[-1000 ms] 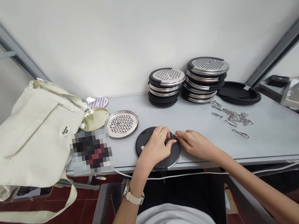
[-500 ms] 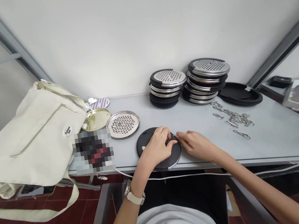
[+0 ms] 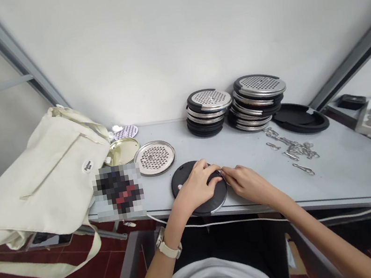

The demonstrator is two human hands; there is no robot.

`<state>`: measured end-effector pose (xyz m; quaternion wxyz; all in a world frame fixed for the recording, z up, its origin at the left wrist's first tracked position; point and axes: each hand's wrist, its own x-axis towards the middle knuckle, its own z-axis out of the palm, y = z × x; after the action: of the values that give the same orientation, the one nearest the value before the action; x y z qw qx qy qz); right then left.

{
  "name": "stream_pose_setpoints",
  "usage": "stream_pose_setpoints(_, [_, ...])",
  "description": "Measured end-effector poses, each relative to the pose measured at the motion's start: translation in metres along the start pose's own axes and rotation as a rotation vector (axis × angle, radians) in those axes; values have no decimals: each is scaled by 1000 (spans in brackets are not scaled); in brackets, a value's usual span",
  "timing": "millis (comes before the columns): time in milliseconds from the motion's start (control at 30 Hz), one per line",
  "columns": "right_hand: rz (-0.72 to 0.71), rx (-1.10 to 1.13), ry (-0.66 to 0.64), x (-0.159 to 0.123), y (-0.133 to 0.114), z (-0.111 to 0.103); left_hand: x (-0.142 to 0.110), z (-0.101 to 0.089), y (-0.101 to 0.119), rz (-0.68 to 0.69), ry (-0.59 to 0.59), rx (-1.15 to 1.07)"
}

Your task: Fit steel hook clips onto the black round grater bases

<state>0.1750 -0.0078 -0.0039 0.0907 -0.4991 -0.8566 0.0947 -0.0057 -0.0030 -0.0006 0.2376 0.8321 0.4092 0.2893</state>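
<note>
A black round disc with a silvery rim at its lower right lies near the table's front edge. My left hand rests over it, thumb and fingers curled toward its right side and closed on it. At that edge my right hand is pinched shut on a small metal snap hook, mostly covered by the fingertips. To the right lie several loose metal snap hooks. Left of the disc sits a round metal grater plate, beside a gold-coloured round lid.
Two stacks of black-and-metal graters, the left stack and the right stack, stand by the wall. A black round tray lies right of them. A cream bag covers the left end. A white cable runs along the front edge.
The view has shifted slightly. The metal loop seen between my hands is now more covered by my fingertips. Both hands stay at the disc's right edge.
</note>
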Motion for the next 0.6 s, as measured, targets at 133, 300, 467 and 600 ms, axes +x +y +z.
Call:
stream_pose_setpoints(133, [14,66,37,-2,1,3,0,-2,0,18,-10,-13])
stream_pose_setpoints(300, [22,148,57,-4,-2,0,0,-5,2,15,-25,-47])
stream_pose_setpoints(467, [55,270,92,-3,-4,-1,0,-7,2,13,-48,-103])
stream_pose_setpoints(600, [90,408,83,0,-1,-1,1,-6,1,27,-50,-121])
